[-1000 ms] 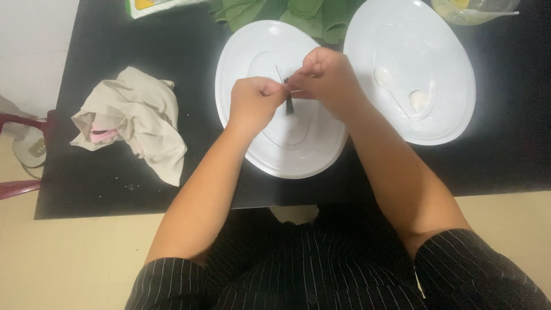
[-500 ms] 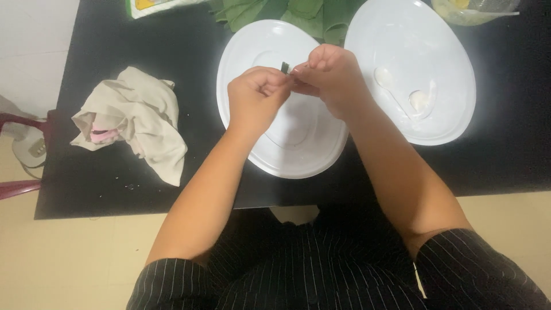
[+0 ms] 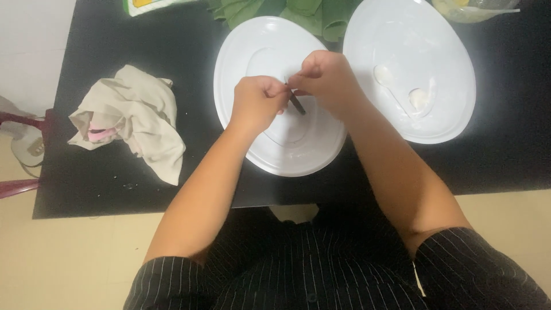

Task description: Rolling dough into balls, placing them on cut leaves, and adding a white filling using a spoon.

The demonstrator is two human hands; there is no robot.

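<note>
White plastic fills the middle of the view: two oval plates lie side by side on a black table [image 3: 103,51], seen from above by a camera on the person's head. Over the nearer, left-hand plate [image 3: 252,51] we see both bare hands drawn close together, almost knuckle to knuckle. The left hand [image 3: 258,103] is curled, its fingertips pressed together on the upper end of a small, thin dark strip [image 3: 297,105]. The right hand [image 3: 327,80] meets it from the other side, fingers also closed in a pinch at the same end. The strip slants down and to the right, its free end hanging just above the plate's centre. What the strip is made of is too small for us to tell.

The second plate [image 3: 447,51], to the right, carries two small pale lumps [image 3: 419,99] and a smear. Beyond both plates lie green leaves [image 3: 321,17], and at the far right corner a clear container [image 3: 476,8] is partly in view. To the left of the plates sits a crumpled beige cloth [image 3: 138,123], well apart from the hands. The person's striped dark sleeves show at the bottom.

We judge the step in hand to be fine finger work on the strip, perhaps peeling or splitting it, held above the plate. The next move would seem to call for a steady pinch from one hand while the other pulls gently, keeping the strip over the plate.
</note>
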